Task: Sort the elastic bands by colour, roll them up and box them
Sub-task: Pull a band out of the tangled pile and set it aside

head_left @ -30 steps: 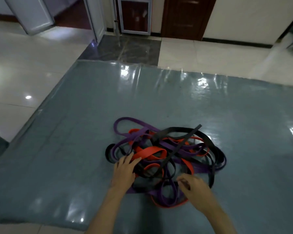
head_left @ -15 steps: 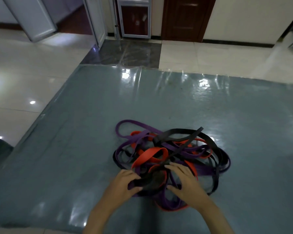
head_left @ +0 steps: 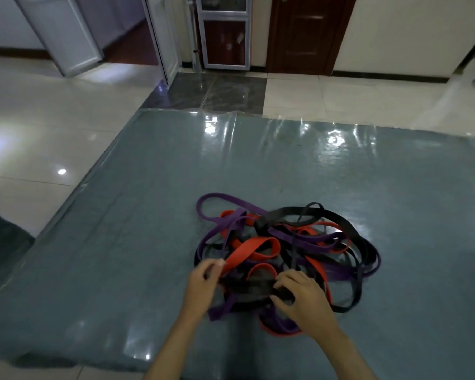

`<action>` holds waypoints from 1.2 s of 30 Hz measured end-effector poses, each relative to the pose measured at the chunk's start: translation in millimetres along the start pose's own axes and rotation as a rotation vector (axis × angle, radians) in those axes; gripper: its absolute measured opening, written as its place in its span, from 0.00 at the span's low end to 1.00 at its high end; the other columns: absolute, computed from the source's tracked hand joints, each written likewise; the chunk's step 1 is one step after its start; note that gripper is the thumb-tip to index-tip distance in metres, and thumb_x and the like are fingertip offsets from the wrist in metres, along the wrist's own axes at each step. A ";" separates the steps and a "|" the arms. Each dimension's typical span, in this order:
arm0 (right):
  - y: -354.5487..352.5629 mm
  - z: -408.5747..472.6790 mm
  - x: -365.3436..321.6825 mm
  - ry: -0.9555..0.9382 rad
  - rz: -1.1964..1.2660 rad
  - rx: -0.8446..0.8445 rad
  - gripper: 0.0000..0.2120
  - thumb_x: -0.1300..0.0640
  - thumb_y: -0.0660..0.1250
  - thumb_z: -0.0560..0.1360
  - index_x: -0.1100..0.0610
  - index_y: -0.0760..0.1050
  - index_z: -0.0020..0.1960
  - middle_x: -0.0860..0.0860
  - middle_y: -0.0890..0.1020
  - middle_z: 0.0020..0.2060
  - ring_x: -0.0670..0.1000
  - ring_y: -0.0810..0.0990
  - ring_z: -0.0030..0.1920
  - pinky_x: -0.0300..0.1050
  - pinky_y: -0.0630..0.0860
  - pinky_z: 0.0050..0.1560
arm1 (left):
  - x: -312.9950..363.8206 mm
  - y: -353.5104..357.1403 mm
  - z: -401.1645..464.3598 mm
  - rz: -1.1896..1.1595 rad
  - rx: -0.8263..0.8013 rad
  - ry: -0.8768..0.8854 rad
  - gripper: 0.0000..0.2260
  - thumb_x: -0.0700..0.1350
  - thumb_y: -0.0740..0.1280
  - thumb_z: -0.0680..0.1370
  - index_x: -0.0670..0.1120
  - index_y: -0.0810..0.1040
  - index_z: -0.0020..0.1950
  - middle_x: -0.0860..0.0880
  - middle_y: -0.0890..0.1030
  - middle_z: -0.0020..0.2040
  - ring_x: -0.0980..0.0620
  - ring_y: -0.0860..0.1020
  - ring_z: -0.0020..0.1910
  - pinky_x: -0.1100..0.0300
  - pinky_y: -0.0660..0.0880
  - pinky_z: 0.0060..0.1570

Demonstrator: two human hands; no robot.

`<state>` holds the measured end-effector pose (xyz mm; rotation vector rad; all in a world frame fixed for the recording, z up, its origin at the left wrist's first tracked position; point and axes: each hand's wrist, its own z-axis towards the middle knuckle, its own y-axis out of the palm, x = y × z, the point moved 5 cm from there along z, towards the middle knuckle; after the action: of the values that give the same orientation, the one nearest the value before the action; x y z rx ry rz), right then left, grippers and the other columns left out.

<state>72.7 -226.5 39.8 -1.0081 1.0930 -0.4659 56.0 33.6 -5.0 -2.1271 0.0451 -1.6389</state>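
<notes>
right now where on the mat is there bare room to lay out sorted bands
Bare mat lies left of the tangled bands, between them and the mat's left edge. More lies beyond the pile toward the tiled floor, and to its right. It is crowded where the left hand and right hand work the pile.

Both hands' grips now stretch a black band [head_left: 254,287].

Tangled pile of purple, orange and black elastic bands [head_left: 285,242] lay on glossy grey mat [head_left: 148,242]. Left hand [head_left: 202,286] and right hand [head_left: 303,300] both gripped a black band [head_left: 247,287] at pile's near edge.
</notes>
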 end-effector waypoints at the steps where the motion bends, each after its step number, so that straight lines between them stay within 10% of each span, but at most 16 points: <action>1: -1.1 -2.0 2.3 0.023 0.024 0.007 0.10 0.51 0.80 0.71 0.53 0.83 0.47 0.43 0.83 0.55 0.48 0.83 0.55 0.49 0.80 0.57 | -10.8 -9.3 10.7 0.000 0.121 -0.084 0.03 0.43 0.71 0.83 0.47 0.84 0.54 0.48 0.85 0.53 0.49 0.83 0.54 0.55 0.77 0.57; 7: 5.7 -16.8 12.1 0.137 0.138 -0.065 0.11 0.51 0.79 0.73 0.54 0.80 0.48 0.43 0.83 0.46 0.46 0.83 0.48 0.48 0.80 0.51 | -41.8 -11.3 52.7 0.107 0.085 -0.356 0.30 0.43 0.78 0.77 0.37 0.70 0.75 0.38 0.75 0.70 0.39 0.76 0.69 0.49 0.73 0.68; 16: 14.9 -20.8 30.4 0.234 0.228 -0.125 0.10 0.47 0.78 0.75 0.50 0.79 0.47 0.39 0.81 0.42 0.41 0.80 0.47 0.36 0.76 0.47 | -36.5 -18.8 77.8 0.638 0.089 -0.157 0.23 0.46 0.78 0.73 0.45 0.77 0.66 0.42 0.75 0.66 0.39 0.71 0.67 0.46 0.73 0.64; 22: 12.7 -11.0 39.5 0.282 0.249 -0.146 0.09 0.48 0.78 0.75 0.50 0.80 0.48 0.42 0.82 0.43 0.44 0.82 0.47 0.43 0.79 0.50 | -11.1 -38.0 108.2 -0.038 0.337 -0.148 0.15 0.49 0.76 0.78 0.44 0.81 0.60 0.44 0.83 0.51 0.40 0.83 0.51 0.51 0.77 0.49; 27: 14.6 7.0 45.4 0.295 0.322 -0.115 0.09 0.55 0.80 0.75 0.53 0.80 0.49 0.44 0.83 0.45 0.44 0.83 0.47 0.44 0.81 0.50 | 7.4 -27.9 147.5 -0.709 0.278 -0.371 0.39 0.40 0.74 0.80 0.48 0.54 0.84 0.42 0.82 0.55 0.45 0.82 0.52 0.52 0.80 0.51; 32: 23.7 20.3 55.7 0.289 0.343 -0.141 0.11 0.56 0.81 0.73 0.52 0.80 0.48 0.44 0.81 0.47 0.44 0.83 0.49 0.40 0.81 0.51 | 10.4 4.1 149.2 -0.393 0.075 -0.259 0.42 0.32 0.71 0.79 0.45 0.49 0.86 0.39 0.83 0.57 0.44 0.81 0.58 0.46 0.77 0.66; 36: 28.9 27.7 64.1 0.299 0.344 -0.149 0.11 0.55 0.82 0.72 0.50 0.79 0.46 0.41 0.81 0.46 0.44 0.82 0.48 0.38 0.80 0.49 | 9.4 26.1 142.6 0.111 -0.075 -0.040 0.19 0.35 0.75 0.77 0.44 0.79 0.66 0.44 0.82 0.60 0.45 0.81 0.61 0.47 0.76 0.66</action>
<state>120.4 -247.9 -14.8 -0.8709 1.5567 -0.2620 197.0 54.4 -33.3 -2.1710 0.2123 -1.5534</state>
